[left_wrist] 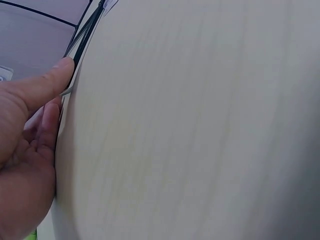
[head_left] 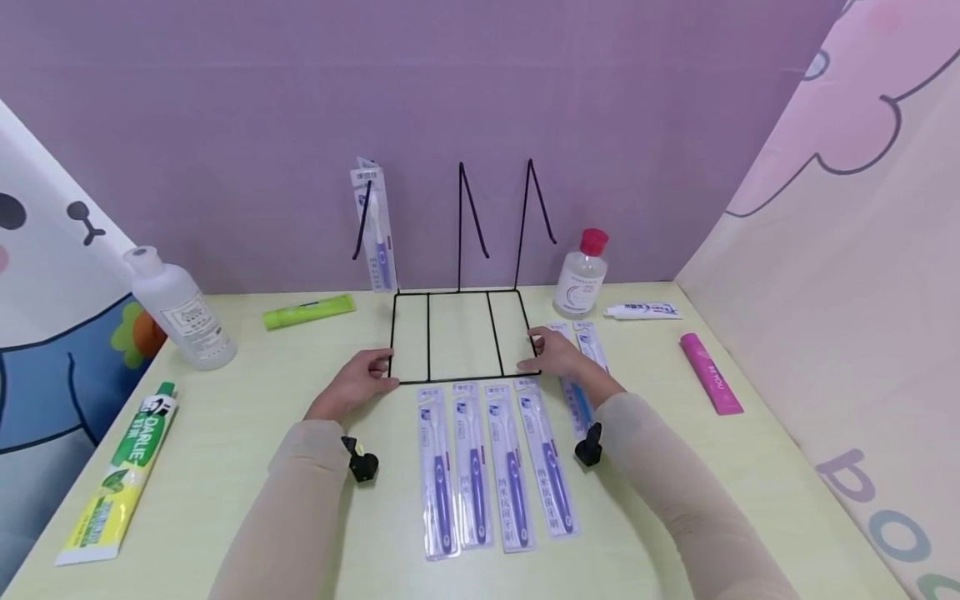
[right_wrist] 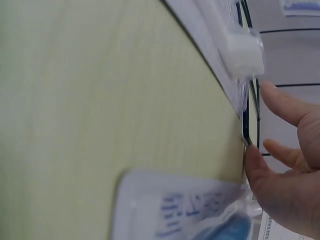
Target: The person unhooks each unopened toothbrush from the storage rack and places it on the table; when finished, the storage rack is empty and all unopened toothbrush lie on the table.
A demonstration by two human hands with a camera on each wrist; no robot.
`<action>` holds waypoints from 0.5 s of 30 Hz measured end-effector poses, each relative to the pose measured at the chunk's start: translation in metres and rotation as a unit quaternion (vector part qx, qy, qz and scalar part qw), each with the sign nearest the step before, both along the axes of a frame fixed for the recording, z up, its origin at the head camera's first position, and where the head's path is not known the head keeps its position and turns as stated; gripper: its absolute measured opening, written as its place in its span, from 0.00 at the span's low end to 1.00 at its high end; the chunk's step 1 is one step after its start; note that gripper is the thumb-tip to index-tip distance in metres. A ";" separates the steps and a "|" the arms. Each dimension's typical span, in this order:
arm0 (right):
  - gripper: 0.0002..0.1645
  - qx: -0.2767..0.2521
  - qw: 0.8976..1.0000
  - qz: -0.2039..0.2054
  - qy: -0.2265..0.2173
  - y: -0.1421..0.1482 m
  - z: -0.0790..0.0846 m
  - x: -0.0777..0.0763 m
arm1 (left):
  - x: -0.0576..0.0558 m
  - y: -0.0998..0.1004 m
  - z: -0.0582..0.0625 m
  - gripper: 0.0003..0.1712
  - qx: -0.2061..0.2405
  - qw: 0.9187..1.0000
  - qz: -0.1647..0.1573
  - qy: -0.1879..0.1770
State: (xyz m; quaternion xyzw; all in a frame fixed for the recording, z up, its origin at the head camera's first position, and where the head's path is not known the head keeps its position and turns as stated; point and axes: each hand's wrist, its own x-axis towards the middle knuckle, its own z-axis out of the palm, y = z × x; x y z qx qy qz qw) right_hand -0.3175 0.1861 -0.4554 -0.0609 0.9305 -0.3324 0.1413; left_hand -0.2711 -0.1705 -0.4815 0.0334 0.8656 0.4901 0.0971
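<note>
A black wire display rack (head_left: pixel 458 293) stands at the back middle of the table, with several upright prongs. My left hand (head_left: pixel 356 383) holds the front left corner of its base, the thumb (left_wrist: pixel 57 75) against the wire. At the front right corner, my right hand (head_left: pixel 558 354) holds the base wire between thumb and fingers. One packaged toothbrush (head_left: pixel 378 233) hangs on the left prong. In front of the rack lies a row of packaged purple toothbrushes (head_left: pixel 472 467). Packaged blue toothbrushes (head_left: pixel 576 404) lie partly hidden under my right hand and forearm.
On the left are a white bottle (head_left: pixel 183 312), a green tube (head_left: pixel 309 312) and a Darlie toothpaste tube (head_left: pixel 123 475). To the right stand a red-capped bottle (head_left: pixel 580 279), a white tube (head_left: pixel 643 312) and a pink tube (head_left: pixel 711 374). A purple backdrop (head_left: pixel 262 167) rises behind.
</note>
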 end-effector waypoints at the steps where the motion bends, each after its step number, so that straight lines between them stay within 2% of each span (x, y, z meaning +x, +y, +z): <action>1: 0.47 -0.006 1.000 -0.001 -0.003 0.001 -0.001 -0.001 | 0.000 0.000 0.000 0.36 0.002 1.000 0.001 0.000; 7: 0.47 -0.028 0.999 -0.009 -0.019 0.002 -0.004 -0.003 | 0.002 -0.003 0.000 0.36 0.005 1.000 0.000 0.004; 11: 0.47 -0.027 1.000 -0.003 -0.007 0.003 -0.005 -0.003 | 0.003 -0.003 0.002 0.34 0.000 1.000 0.002 -0.003; 15: 0.46 -0.025 1.000 0.000 -0.003 0.005 -0.006 -0.002 | -0.001 -0.006 0.010 0.34 0.031 1.000 0.000 -0.008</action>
